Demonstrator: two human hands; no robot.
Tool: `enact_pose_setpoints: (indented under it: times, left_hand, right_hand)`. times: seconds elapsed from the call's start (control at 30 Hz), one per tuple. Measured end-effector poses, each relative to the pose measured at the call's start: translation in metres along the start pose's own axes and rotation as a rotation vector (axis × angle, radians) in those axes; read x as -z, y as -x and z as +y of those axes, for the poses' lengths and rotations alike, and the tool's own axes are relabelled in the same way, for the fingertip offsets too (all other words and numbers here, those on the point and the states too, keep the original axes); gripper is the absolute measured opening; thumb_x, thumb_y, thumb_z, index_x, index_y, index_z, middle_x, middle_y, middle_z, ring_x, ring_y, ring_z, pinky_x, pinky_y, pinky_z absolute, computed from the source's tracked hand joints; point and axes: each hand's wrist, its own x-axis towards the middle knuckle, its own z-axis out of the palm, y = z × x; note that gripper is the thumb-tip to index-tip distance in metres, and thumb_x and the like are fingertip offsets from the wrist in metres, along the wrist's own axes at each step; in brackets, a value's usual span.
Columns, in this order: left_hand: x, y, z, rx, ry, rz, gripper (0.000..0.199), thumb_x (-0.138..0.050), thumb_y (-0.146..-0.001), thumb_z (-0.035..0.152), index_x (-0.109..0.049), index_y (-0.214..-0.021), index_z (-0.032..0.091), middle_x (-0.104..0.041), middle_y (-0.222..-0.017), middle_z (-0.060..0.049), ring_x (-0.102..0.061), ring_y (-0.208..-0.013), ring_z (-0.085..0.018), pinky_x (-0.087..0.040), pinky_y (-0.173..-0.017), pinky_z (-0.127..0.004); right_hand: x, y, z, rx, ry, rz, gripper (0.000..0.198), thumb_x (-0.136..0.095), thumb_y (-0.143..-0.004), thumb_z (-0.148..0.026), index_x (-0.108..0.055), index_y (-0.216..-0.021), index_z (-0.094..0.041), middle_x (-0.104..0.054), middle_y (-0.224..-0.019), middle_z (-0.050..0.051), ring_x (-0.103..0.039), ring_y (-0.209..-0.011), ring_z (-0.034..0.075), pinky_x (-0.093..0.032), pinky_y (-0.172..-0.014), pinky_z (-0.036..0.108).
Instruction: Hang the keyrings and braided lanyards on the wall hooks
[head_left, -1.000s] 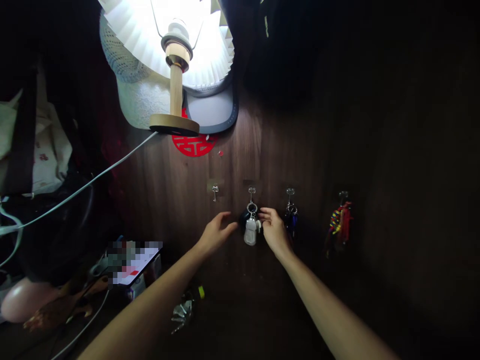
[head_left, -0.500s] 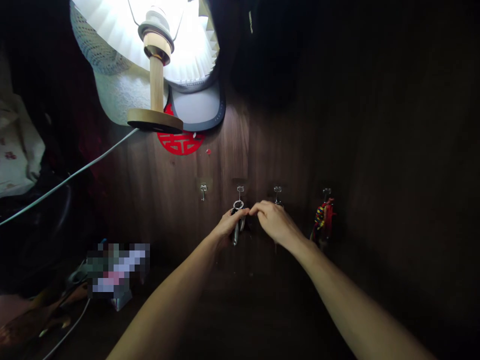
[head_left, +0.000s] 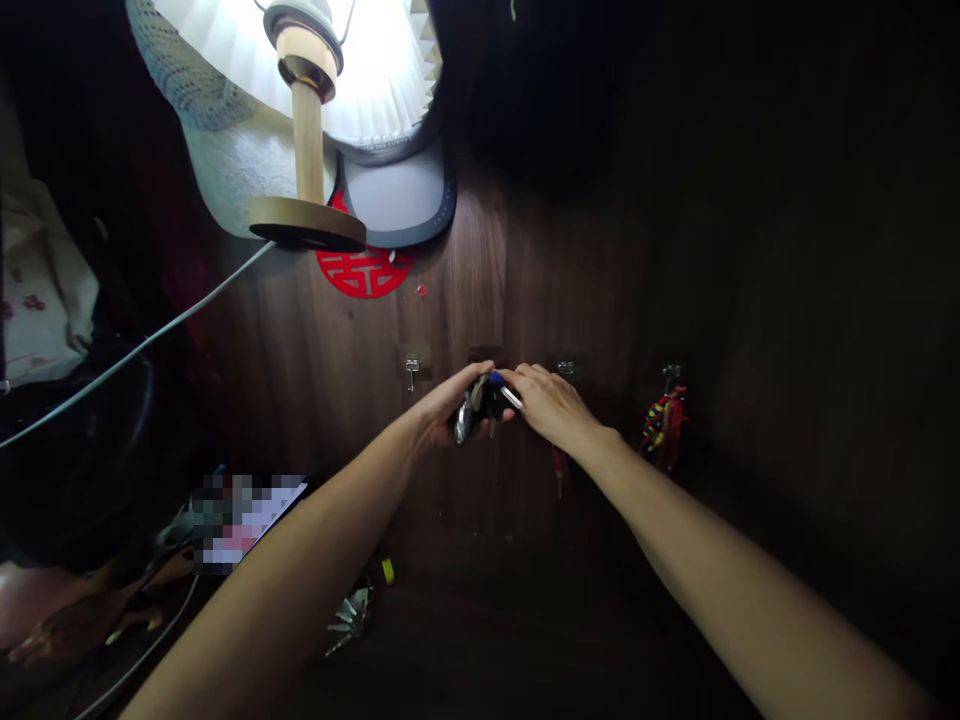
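A bunch of keys (head_left: 477, 395) lies in my left hand (head_left: 439, 412), whose thumb is up along the top and fingers curl underneath. A rounded silver piece (head_left: 463, 424) hangs at the bunch's left side. My right hand (head_left: 553, 402) reaches in from the right, fingers bent together on a key with a blue head (head_left: 497, 379) and a pale, shiny shaft. Its exact fingertip contact is partly hidden. Behind the hands, the wall hook above the bunch is covered.
Metal hooks line the dark wood wall: a left hook (head_left: 412, 370), a hook (head_left: 566, 368) above my right hand, and one with colourful braided cords (head_left: 664, 425). A lit lamp (head_left: 307, 150) and caps (head_left: 394, 195) are upper left. Loose keys (head_left: 352, 615) and a yellow object (head_left: 388, 571) lie below.
The keys hung below the hook by their ring; now they are raised and tilted in my left hand. My right hand has come onto the blue-headed key. The view has shifted slightly.
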Motion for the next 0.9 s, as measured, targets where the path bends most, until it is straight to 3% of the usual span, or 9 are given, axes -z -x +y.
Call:
enact_pose_setpoints:
  times: [0.1,0.17,0.23,0.37,0.43,0.53,0.67,0.8,0.9]
  left_hand:
    - [0.009,0.016,-0.009,0.071,-0.092,0.042,0.039,-0.048,-0.082,0.051,-0.061,-0.076,0.015,-0.068,-0.063,-0.005,-0.063,-0.048,-0.012,-0.042,-0.036,-0.015]
    - [0.025,0.031,-0.04,0.168,-0.178,0.099,0.039,-0.056,-0.076,0.053,-0.061,-0.077,0.015,-0.068,-0.064,-0.005,-0.064,-0.051,-0.013,-0.041,-0.036,-0.016]
    - [0.048,0.047,-0.084,0.231,-0.279,0.231,0.035,-0.066,-0.068,0.05,-0.06,-0.08,0.017,-0.065,-0.057,-0.001,-0.064,-0.051,-0.015,-0.041,-0.037,-0.017]
    - [0.091,0.074,-0.165,0.302,-0.563,0.422,0.033,-0.065,-0.067,0.045,-0.06,-0.088,0.021,-0.065,-0.059,0.001,-0.064,-0.053,-0.018,-0.046,-0.047,-0.024]
    - [0.105,0.081,-0.183,0.278,-0.795,0.536,0.031,-0.064,-0.067,0.041,-0.061,-0.088,0.019,-0.068,-0.068,-0.002,-0.066,-0.066,-0.022,-0.049,-0.058,-0.028]
    - [0.111,0.08,-0.176,0.122,-1.133,0.597,0.035,-0.064,-0.065,0.037,-0.061,-0.093,0.016,-0.068,-0.09,-0.008,-0.064,-0.089,-0.026,-0.047,-0.076,-0.031]
    - [0.083,0.055,-0.136,-0.076,-1.238,0.571,0.054,-0.065,-0.065,0.042,-0.056,-0.109,0.013,-0.061,-0.112,-0.016,-0.056,-0.106,-0.029,-0.039,-0.092,-0.034]
    - [0.015,0.007,-0.097,-0.286,-0.821,0.44,0.059,-0.069,-0.063,0.048,-0.055,-0.111,0.016,-0.057,-0.123,-0.014,-0.049,-0.117,-0.027,-0.035,-0.096,-0.029]
    - [-0.036,-0.035,-0.084,-0.341,-0.464,0.406,0.059,-0.075,-0.058,0.045,-0.057,-0.106,0.015,-0.061,-0.119,-0.011,-0.05,-0.115,-0.025,-0.037,-0.092,-0.024]
  right_hand:
    - [0.001,0.003,0.001,-0.009,-0.005,-0.011,0.055,-0.038,-0.083,-0.002,-0.046,-0.13,-0.029,-0.062,-0.1,0.005,-0.052,-0.094,0.02,-0.038,-0.078,0.029]
    - [0.0,0.012,0.003,0.027,-0.086,0.044,0.057,-0.036,-0.08,0.001,-0.048,-0.128,-0.028,-0.062,-0.103,0.004,-0.053,-0.095,0.018,-0.039,-0.081,0.03]
    - [-0.004,0.025,0.009,0.019,-0.24,0.22,0.053,-0.034,-0.079,0.001,-0.053,-0.122,-0.025,-0.063,-0.102,0.004,-0.054,-0.096,0.018,-0.04,-0.084,0.031]
    - [-0.022,0.057,0.028,-0.32,-0.569,0.67,0.042,-0.031,-0.077,-0.005,-0.059,-0.104,-0.021,-0.061,-0.093,0.007,-0.057,-0.089,0.019,-0.045,-0.082,0.036]
    - [-0.037,0.069,0.039,-0.448,-0.686,0.685,0.039,-0.034,-0.073,-0.006,-0.058,-0.1,-0.02,-0.06,-0.094,0.008,-0.058,-0.088,0.02,-0.045,-0.083,0.038]
    - [-0.06,0.076,0.05,-0.626,-0.956,0.596,0.042,-0.037,-0.065,-0.007,-0.055,-0.101,-0.018,-0.061,-0.096,0.008,-0.058,-0.091,0.02,-0.045,-0.085,0.04]
    - [-0.077,0.078,0.052,-0.668,-1.119,0.459,0.045,-0.039,-0.062,-0.011,-0.053,-0.105,-0.017,-0.065,-0.087,0.005,-0.063,-0.08,0.019,-0.049,-0.073,0.035]
    - [-0.074,0.077,0.046,-0.647,-1.168,0.343,0.046,-0.041,-0.061,-0.012,-0.054,-0.105,-0.016,-0.067,-0.083,0.004,-0.064,-0.077,0.017,-0.051,-0.068,0.03]
    - [-0.065,0.077,0.042,-0.628,-1.151,0.269,0.048,-0.04,-0.061,-0.009,-0.055,-0.106,-0.015,-0.068,-0.083,0.002,-0.064,-0.078,0.016,-0.051,-0.069,0.028]
